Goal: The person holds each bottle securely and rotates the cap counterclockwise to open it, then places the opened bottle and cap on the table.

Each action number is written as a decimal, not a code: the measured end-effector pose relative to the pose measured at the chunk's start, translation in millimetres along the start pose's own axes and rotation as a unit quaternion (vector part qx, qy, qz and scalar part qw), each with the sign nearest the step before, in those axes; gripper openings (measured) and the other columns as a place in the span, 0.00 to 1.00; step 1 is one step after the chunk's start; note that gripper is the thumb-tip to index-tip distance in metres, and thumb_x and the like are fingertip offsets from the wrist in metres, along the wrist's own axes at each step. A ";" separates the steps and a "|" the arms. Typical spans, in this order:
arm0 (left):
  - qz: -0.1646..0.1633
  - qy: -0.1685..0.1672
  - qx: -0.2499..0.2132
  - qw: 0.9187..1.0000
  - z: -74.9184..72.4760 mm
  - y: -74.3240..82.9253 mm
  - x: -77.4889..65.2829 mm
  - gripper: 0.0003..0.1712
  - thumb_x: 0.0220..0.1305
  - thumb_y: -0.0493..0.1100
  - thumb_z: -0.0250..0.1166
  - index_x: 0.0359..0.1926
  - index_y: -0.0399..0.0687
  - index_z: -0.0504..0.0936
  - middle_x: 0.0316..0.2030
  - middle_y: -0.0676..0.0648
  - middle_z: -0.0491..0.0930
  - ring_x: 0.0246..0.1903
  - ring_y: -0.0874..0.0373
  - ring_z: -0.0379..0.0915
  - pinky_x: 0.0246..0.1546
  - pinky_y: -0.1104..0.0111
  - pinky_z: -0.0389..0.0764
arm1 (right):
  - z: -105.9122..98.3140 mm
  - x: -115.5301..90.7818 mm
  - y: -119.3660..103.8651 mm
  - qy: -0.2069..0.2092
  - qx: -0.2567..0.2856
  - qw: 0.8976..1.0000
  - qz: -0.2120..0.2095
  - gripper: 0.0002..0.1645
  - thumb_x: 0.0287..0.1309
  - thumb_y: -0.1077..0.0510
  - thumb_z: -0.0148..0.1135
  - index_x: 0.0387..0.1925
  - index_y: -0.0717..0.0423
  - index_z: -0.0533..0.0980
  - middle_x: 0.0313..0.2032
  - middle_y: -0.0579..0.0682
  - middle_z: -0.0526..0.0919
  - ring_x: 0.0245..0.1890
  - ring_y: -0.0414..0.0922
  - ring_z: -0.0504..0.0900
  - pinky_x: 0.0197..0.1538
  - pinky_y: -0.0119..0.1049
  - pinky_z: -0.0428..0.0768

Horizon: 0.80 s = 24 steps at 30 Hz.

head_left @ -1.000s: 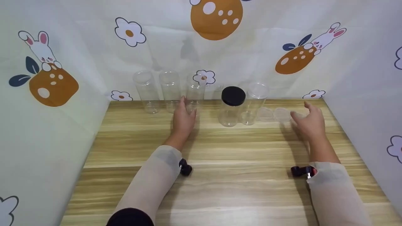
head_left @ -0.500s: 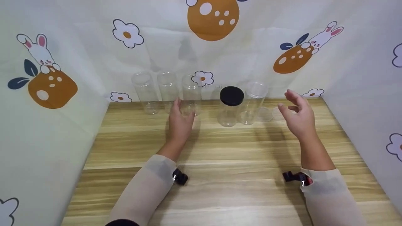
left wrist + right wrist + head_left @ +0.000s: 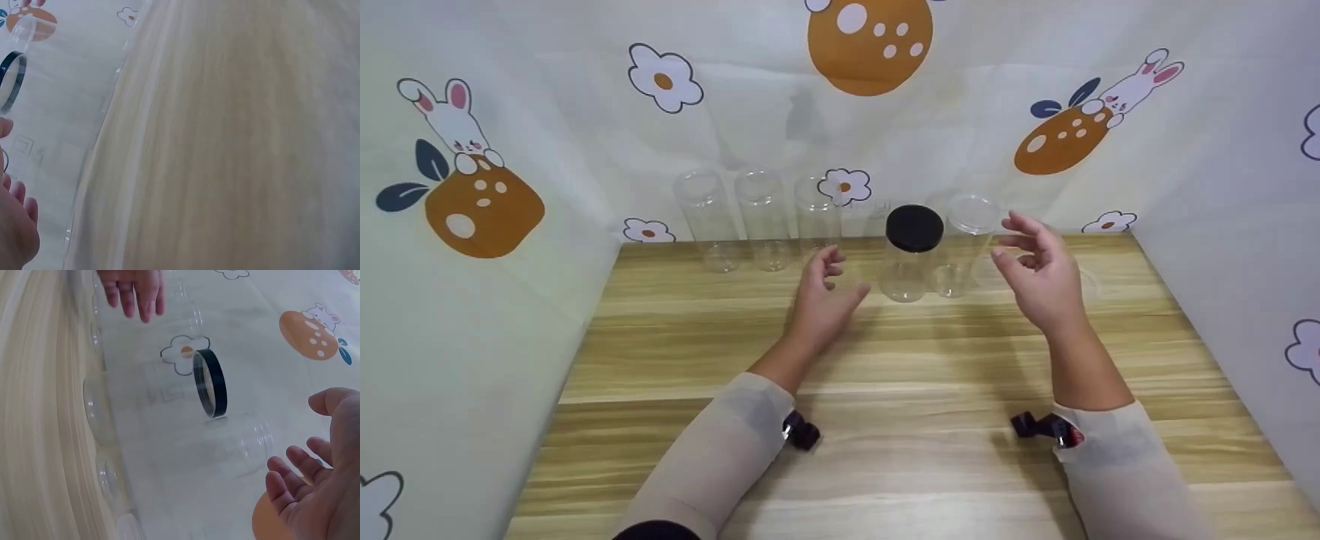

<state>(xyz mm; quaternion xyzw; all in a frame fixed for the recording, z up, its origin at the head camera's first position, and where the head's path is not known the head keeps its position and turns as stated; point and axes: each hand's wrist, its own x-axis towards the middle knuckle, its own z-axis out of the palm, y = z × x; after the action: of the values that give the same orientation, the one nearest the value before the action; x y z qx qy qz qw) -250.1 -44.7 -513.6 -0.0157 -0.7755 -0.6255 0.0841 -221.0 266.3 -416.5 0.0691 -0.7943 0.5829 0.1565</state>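
Observation:
A clear jar with a black lid (image 3: 914,228) stands upright near the back of the wooden table. Close on its right is a taller, narrower clear jar (image 3: 973,217); whether its top is covered I cannot tell. My left hand (image 3: 826,304) hovers left of the black-lidded jar, thumb spread from the fingers, holding nothing. My right hand (image 3: 1044,281) is raised just right of the narrow jar, fingers loosely bent and apart from it. In the right wrist view the black lid (image 3: 216,383) lies between both hands.
Three tall clear jars (image 3: 705,217) stand in a row at the back left. Faint clear discs (image 3: 992,271) lie on the table (image 3: 915,427) at the right, partly behind my right hand. A patterned cloth wall (image 3: 750,127) closes off the back and sides.
My right hand has moved left, from over the clear discs to beside the narrow jar. My left hand has shifted right, away from the row of three jars. The jars stand where they were.

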 end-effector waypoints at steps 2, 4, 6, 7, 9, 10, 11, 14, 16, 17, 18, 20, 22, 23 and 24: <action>0.001 -0.030 0.002 1.000 7.4 -0.6 2.6 0.50 0.57 0.46 0.81 0.77 0.47 0.67 0.72 0.42 0.73 0.68 0.50 0.71 0.74 0.52 0.73 | 3.9 0.9 -2.2 0.000 0.008 1.000 -0.001 0.32 0.70 0.57 0.67 0.73 0.54 0.74 0.66 0.56 0.81 0.57 0.38 0.84 0.51 0.26 0.80; 0.001 -0.054 0.007 0.998 14.7 -1.5 5.6 0.54 0.56 0.46 0.82 0.79 0.46 0.64 0.74 0.41 0.71 0.71 0.49 0.69 0.77 0.53 0.71 | 7.9 1.5 -4.4 -0.004 0.017 1.000 -0.006 0.32 0.71 0.58 0.67 0.73 0.55 0.74 0.66 0.58 0.80 0.56 0.40 0.84 0.51 0.26 0.80; 0.001 -0.074 0.011 0.997 21.5 -2.1 8.7 0.57 0.55 0.45 0.83 0.81 0.45 0.61 0.76 0.40 0.68 0.74 0.47 0.67 0.80 0.52 0.68 | 12.1 1.9 -6.6 -0.008 0.027 1.000 -0.010 0.32 0.70 0.59 0.68 0.73 0.57 0.74 0.66 0.59 0.80 0.56 0.41 0.84 0.51 0.27 0.81; 0.001 -0.081 0.017 0.997 24.6 -1.9 10.2 0.59 0.55 0.45 0.83 0.81 0.46 0.60 0.77 0.41 0.67 0.75 0.46 0.66 0.80 0.52 0.68 | 14.3 2.3 -7.6 -0.010 0.033 0.999 -0.013 0.32 0.70 0.60 0.68 0.73 0.58 0.74 0.66 0.59 0.80 0.55 0.41 0.84 0.50 0.27 0.81; -0.001 -0.093 0.029 0.995 30.9 -1.8 13.3 0.61 0.55 0.46 0.84 0.83 0.47 0.57 0.79 0.41 0.65 0.77 0.45 0.64 0.81 0.51 0.67 | 18.4 2.8 -9.6 -0.013 0.044 0.999 -0.017 0.32 0.69 0.61 0.68 0.73 0.60 0.74 0.66 0.60 0.80 0.55 0.41 0.84 0.50 0.26 0.82; -0.003 -0.100 0.033 0.994 33.7 -1.4 15.1 0.63 0.54 0.46 0.84 0.83 0.47 0.56 0.80 0.41 0.64 0.78 0.44 0.63 0.81 0.51 0.66 | 20.6 3.0 -10.6 -0.013 0.049 0.999 -0.018 0.32 0.69 0.62 0.68 0.72 0.60 0.74 0.66 0.60 0.80 0.54 0.40 0.84 0.50 0.26 0.82; -0.007 -0.105 0.037 0.994 36.4 -1.1 16.8 0.64 0.54 0.47 0.84 0.84 0.48 0.54 0.80 0.42 0.63 0.79 0.44 0.62 0.81 0.52 0.66 | 22.7 3.3 -11.5 -0.013 0.054 0.998 -0.020 0.32 0.69 0.62 0.68 0.72 0.60 0.74 0.66 0.60 0.80 0.54 0.40 0.85 0.50 0.26 0.82; -0.015 -0.118 0.046 0.992 44.9 -1.0 22.3 0.67 0.54 0.49 0.85 0.85 0.48 0.51 0.82 0.42 0.61 0.81 0.43 0.59 0.82 0.53 0.64 | 27.9 3.8 -13.4 -0.015 0.064 0.998 -0.022 0.31 0.69 0.63 0.67 0.72 0.58 0.75 0.65 0.58 0.81 0.54 0.41 0.85 0.52 0.26 0.83; -0.018 -0.125 0.048 0.991 50.8 -1.9 25.7 0.69 0.53 0.50 0.85 0.85 0.48 0.49 0.83 0.42 0.60 0.82 0.44 0.57 0.83 0.55 0.62 | 31.1 4.2 -14.1 -0.016 0.073 0.997 -0.022 0.30 0.69 0.64 0.66 0.72 0.57 0.75 0.63 0.53 0.82 0.54 0.42 0.85 0.53 0.26 0.84; -0.017 -0.127 0.051 0.990 53.3 -2.3 27.0 0.69 0.53 0.50 0.85 0.85 0.48 0.49 0.83 0.42 0.60 0.82 0.45 0.57 0.84 0.56 0.61 | 32.5 4.3 -14.3 -0.015 0.076 0.997 -0.022 0.30 0.69 0.64 0.66 0.72 0.56 0.75 0.62 0.51 0.83 0.54 0.42 0.85 0.53 0.27 0.84; -0.014 -0.130 0.054 0.990 55.8 -2.8 28.3 0.70 0.53 0.51 0.85 0.85 0.48 0.49 0.83 0.42 0.59 0.82 0.46 0.57 0.84 0.57 0.61 | 33.9 4.3 -14.7 -0.015 0.080 0.996 -0.023 0.30 0.69 0.64 0.67 0.71 0.55 0.76 0.62 0.49 0.83 0.54 0.42 0.85 0.53 0.27 0.85; -0.006 -0.134 0.057 0.989 60.0 -3.6 30.6 0.70 0.52 0.51 0.85 0.86 0.47 0.48 0.84 0.42 0.58 0.83 0.47 0.56 0.84 0.58 0.59 | 36.7 4.4 -15.5 -0.015 0.087 0.996 -0.026 0.30 0.69 0.65 0.67 0.71 0.56 0.76 0.61 0.47 0.83 0.54 0.43 0.86 0.53 0.28 0.85; 0.002 -0.135 0.061 0.989 62.7 -3.8 32.1 0.70 0.53 0.52 0.85 0.86 0.47 0.49 0.84 0.42 0.58 0.83 0.48 0.55 0.85 0.58 0.59 | 39.5 4.7 -16.2 -0.014 0.094 0.995 -0.029 0.30 0.68 0.65 0.67 0.71 0.57 0.76 0.61 0.46 0.84 0.53 0.43 0.86 0.53 0.28 0.85; 0.003 -0.134 0.064 0.989 63.4 -4.0 32.7 0.69 0.54 0.52 0.84 0.86 0.48 0.49 0.84 0.42 0.58 0.84 0.49 0.55 0.85 0.59 0.58 | 40.9 4.9 -16.6 -0.013 0.097 0.995 -0.030 0.31 0.68 0.65 0.67 0.71 0.57 0.76 0.60 0.46 0.84 0.53 0.42 0.86 0.52 0.28 0.85; 0.003 -0.133 0.069 0.989 63.8 -4.1 33.0 0.68 0.55 0.52 0.84 0.86 0.48 0.49 0.84 0.42 0.58 0.83 0.50 0.55 0.85 0.59 0.58 | 42.4 5.1 -17.0 -0.014 0.101 0.994 -0.031 0.31 0.68 0.66 0.67 0.71 0.57 0.76 0.60 0.46 0.84 0.52 0.42 0.86 0.52 0.28 0.85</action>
<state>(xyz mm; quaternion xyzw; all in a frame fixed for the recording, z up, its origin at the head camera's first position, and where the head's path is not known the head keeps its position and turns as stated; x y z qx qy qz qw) -290.2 13.8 -525.6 -0.0955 -0.8212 -0.5623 -0.0173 -227.9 221.2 -411.0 0.1169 -0.7313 0.6537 0.1557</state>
